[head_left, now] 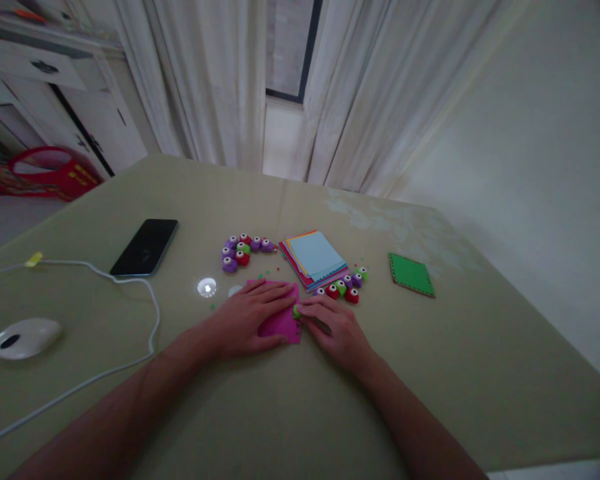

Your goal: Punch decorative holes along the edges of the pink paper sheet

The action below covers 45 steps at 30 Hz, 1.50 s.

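Head view: both hands down on the olive table (430, 373). Left hand (247, 319) lies flat, fingers spread, palm pressing a pink paper sheet (281, 325) to the tabletop, most likely to pin it so it can't slide. Not a closed grip, just weight on top. Right hand (336, 327) sits at the sheet's right edge, fingers curled around a small green punch (296, 311) that meets the paper margin; how tightly it's held I cannot tell, the fingers cover most of it. So the sheet lies under the left palm and just left of the right fingertips, the punch between the two hands.

Nearby: stack of coloured paper (314, 259) just beyond the hands, a row of small punches (344, 287) touching its near corner, another cluster of punches (243, 251) to the left. Green card (411, 275) lies apart on the right. Phone (145, 247), white cable (130, 287) and a white oval device (24, 337) on the left side. Tiny paper bits are scattered near the sheet.
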Available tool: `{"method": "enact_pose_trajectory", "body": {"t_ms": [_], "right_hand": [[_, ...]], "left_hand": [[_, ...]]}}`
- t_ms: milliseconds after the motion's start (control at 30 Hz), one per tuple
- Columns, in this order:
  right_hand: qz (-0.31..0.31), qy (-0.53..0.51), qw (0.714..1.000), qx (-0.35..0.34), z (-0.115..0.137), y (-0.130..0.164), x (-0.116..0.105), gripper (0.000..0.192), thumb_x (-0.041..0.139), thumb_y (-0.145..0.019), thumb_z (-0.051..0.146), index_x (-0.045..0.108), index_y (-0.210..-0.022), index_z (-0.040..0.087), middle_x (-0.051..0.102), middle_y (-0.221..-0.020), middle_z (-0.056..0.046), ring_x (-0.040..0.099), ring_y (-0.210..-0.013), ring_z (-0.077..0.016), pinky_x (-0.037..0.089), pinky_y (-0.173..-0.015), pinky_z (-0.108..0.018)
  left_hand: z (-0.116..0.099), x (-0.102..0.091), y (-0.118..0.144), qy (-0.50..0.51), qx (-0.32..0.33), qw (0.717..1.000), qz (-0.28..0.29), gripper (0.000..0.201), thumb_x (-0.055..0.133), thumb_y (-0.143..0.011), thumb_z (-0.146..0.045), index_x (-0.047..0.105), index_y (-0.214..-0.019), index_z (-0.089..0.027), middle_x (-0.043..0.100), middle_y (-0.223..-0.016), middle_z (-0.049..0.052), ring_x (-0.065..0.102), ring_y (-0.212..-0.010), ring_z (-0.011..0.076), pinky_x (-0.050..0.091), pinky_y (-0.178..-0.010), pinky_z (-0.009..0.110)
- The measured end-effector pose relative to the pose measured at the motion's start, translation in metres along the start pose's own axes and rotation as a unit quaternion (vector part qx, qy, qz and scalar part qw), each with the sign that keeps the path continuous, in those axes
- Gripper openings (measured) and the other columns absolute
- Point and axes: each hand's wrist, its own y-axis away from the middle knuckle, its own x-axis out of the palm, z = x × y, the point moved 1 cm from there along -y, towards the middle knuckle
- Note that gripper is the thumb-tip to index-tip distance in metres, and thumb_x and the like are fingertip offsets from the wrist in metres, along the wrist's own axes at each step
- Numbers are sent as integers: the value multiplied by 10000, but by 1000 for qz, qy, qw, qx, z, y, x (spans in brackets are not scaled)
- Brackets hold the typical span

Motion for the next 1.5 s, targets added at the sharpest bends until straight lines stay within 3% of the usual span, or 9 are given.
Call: {"method": "enact_pose_trajectory", "body": {"t_ms": [367,867,1267,1367,1500], "right_hand": [[16,96,995,-34,1,7,3,287,612,-1005,156,761,-1231,252,744,-1241,-122,715,-1133,-266,598,-997,-424],[9,86,996,6,13,-3,9,167,618,-973,155,732,-1066,235,717,-1162,-110,691,-1080,-250,583,-961,-383],[-34,79,995,-50,8,-2,16,139,621,-983,123,701,-1054,212,729,-1141,-115,686,-1069,-247,583,-958,-379],[-33,93,994,-46,8,-1,15,124,645,-951,120,701,-1017,209,704,-1155,-121,665,-1062,-257,574,-929,-382],[-20,125,991,-33,8,-1,13,83,675,-918,129,703,-949,201,648,-1027,-100,616,-949,-249,541,-828,-364]], "left_hand": [[0,1,-1,3,3,1000,-3,832,610,-994,-698,353,-1701,-343,424,-1728,50,432,-1570,325,224,-1324,539],[0,-2,-4,-2,-19,1000,13,808,643,-975,-674,423,-1672,-328,447,-1714,50,450,-1552,346,249,-1306,562],[1,0,-2,-5,20,999,-30,808,682,-976,-651,431,-1663,-309,516,-1670,76,504,-1514,321,275,-1298,539],[-9,-3,-3,-2,77,993,-88,647,709,-1009,-544,541,-1573,-278,624,-1568,84,592,-1419,290,390,-1224,491],[-18,4,-9,-7,112,978,-174,257,604,-1089,-253,714,-1319,-229,785,-1219,72,726,-1078,231,550,-970,391]]}}
